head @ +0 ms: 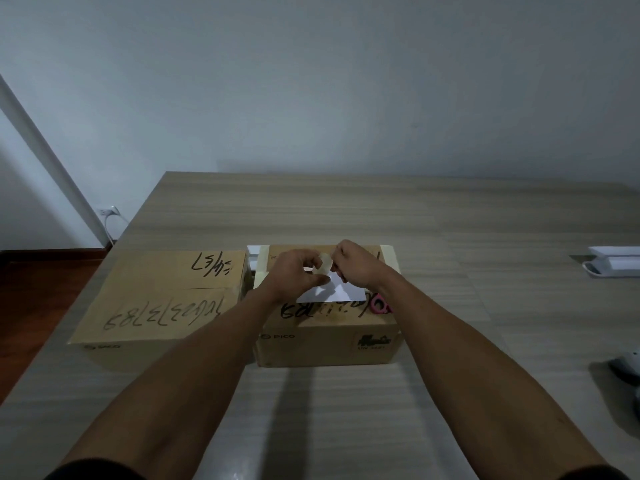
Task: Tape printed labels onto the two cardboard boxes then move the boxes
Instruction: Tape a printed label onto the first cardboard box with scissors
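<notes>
Two cardboard boxes with black handwriting stand side by side on the wooden table: a flat left box (159, 299) and a right box (329, 341). A white printed label (332, 291) lies on top of the right box. Above it my left hand (294, 273) and my right hand (353, 265) both pinch a roll of clear tape (325, 264) held between them. Pink-handled scissors (380, 304) lie on the right box beside the label.
A white object (613, 263) sits at the table's right edge, and a grey object (627, 368) lies nearer on the right. A white item (254, 252) peeks out behind the boxes. A wall socket with a cable (110, 213) is at far left.
</notes>
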Tool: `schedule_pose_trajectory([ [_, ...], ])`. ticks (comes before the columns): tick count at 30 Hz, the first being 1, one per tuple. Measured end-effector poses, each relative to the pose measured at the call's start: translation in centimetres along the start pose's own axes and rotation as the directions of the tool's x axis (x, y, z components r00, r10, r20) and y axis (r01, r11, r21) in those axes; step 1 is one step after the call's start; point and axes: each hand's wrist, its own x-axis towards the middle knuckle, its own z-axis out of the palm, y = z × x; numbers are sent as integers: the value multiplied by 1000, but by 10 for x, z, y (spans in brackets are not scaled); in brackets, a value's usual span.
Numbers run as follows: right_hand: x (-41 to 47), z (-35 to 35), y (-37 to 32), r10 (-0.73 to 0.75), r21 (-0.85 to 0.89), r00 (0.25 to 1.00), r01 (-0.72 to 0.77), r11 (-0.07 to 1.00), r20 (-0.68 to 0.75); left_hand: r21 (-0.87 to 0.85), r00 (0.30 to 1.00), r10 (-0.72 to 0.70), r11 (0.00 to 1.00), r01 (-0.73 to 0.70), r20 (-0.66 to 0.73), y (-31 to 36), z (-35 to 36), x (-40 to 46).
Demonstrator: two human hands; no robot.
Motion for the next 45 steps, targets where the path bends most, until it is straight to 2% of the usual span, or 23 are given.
schedule_pose_trajectory([
  [2,-2,2,0,-15,-71,999,12,997,-46,-6,1000,-10,1000,10,10,2,1,0],
  [5,-2,5,0,-45,-91,991,33,995,-127,-56,999,-33,998,34,19,8,-1,0],
  [14,12,5,7,-18,95,953,49,994,-302,-78,996,-81,993,83,29,15,-8,0],
  [20,8,-1,8,0,182,950,59,982,-311,-60,995,-95,994,97,22,14,-7,1],
  [28,10,-5,7,112,366,975,-34,930,-194,-12,998,-47,999,48,32,10,-6,5],
  [32,13,-6,13,8,296,984,46,954,-179,5,997,-65,998,65,37,10,-7,7],
  [36,14,-7,14,-16,216,975,65,974,-220,8,995,-80,997,79,59,11,-7,5],
  [40,18,-6,13,-42,54,974,55,997,-224,-38,992,-96,994,99,88,18,-8,6],
  [45,23,-11,9,-54,39,972,64,997,-228,-96,991,-122,987,126,49,22,-8,5],
])
